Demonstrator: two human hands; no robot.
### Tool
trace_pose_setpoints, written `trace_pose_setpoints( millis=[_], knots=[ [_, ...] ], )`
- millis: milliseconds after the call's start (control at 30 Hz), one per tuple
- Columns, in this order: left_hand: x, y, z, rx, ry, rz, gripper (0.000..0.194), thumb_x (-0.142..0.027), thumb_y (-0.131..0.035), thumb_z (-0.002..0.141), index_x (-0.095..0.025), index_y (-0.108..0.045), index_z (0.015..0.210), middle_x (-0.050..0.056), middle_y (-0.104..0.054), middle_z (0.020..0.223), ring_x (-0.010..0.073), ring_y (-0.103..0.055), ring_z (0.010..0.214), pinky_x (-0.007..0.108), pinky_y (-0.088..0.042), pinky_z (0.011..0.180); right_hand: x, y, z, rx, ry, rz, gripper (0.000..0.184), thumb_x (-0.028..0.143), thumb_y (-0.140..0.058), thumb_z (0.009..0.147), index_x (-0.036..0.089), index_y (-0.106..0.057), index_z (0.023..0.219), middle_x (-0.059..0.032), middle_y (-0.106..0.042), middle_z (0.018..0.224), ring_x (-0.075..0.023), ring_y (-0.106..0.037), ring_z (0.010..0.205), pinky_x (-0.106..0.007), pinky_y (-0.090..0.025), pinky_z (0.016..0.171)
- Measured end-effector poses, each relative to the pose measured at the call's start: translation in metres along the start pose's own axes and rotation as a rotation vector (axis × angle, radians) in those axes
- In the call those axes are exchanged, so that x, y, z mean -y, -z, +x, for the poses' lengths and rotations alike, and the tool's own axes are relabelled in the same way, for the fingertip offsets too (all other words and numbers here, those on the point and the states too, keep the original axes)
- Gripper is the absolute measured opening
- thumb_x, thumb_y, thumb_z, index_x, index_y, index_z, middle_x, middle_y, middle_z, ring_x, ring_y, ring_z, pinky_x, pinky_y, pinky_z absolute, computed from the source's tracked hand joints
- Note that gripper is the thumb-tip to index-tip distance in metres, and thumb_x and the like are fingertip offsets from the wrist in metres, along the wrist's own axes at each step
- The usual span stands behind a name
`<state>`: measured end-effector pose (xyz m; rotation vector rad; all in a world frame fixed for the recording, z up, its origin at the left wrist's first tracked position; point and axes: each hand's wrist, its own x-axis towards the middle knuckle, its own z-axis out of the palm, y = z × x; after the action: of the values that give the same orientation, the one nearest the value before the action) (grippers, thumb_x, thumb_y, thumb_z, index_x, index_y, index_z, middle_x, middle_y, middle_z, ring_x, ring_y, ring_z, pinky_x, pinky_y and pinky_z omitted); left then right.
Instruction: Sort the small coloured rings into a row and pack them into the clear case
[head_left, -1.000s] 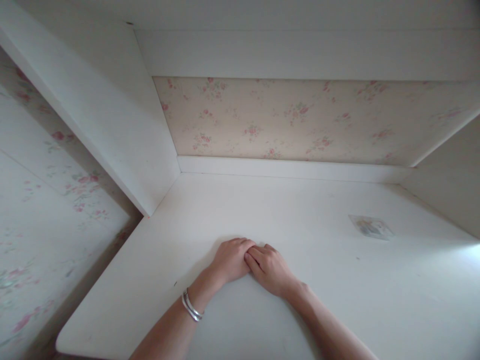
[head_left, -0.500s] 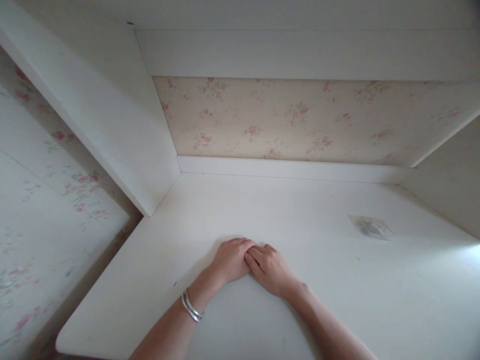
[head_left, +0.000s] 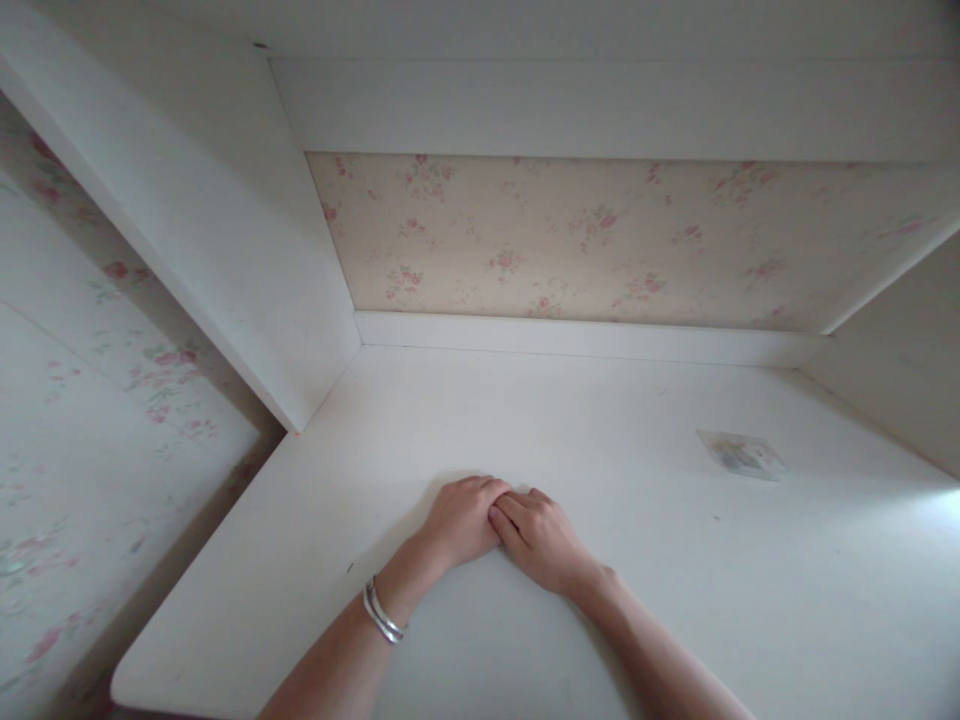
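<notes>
Resting on one white desk (head_left: 540, 410), one left hand (head_left: 466, 518) and one right hand (head_left: 541, 540) touch, fingers curled closed.

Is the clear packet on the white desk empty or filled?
Not empty: greyish shapes show through the packet; what they are is too blurred to tell.

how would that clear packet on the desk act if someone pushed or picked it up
The clear packet would probably flex, since it looks like thin see-through film, though its contents are too unclear to judge. It should be fairly light, being small and low. Pushed, it would likely slide rather than roll, as it lies flat on the smooth-looking desk.
</notes>
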<state>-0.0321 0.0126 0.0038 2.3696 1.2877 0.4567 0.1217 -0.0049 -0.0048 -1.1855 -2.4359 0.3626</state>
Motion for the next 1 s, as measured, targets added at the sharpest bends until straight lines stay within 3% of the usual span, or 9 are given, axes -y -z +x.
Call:
trace_pose_setpoints(
  millis=[1000],
  knots=[
    [-0.0005, 0.0002, -0.0006, -0.001, -0.01, -0.01, 0.028, -0.011, -0.051, 0.073, -0.022, -0.06, 0.098, 0.002, -0.066, 0.093, 0.0182, -0.06, 0.09, 0.028, -0.045, 0.082, 0.0012, 0.0008, 0.0, 0.026, -0.01, -0.006, 0.032, 0.025, -0.029, 0.098, 0.018, -0.057, 0.084, -0.0036, -0.066, 0.086, -0.0143, -0.058, 0.075, -0.028, -0.034, 0.072]
  ],
)
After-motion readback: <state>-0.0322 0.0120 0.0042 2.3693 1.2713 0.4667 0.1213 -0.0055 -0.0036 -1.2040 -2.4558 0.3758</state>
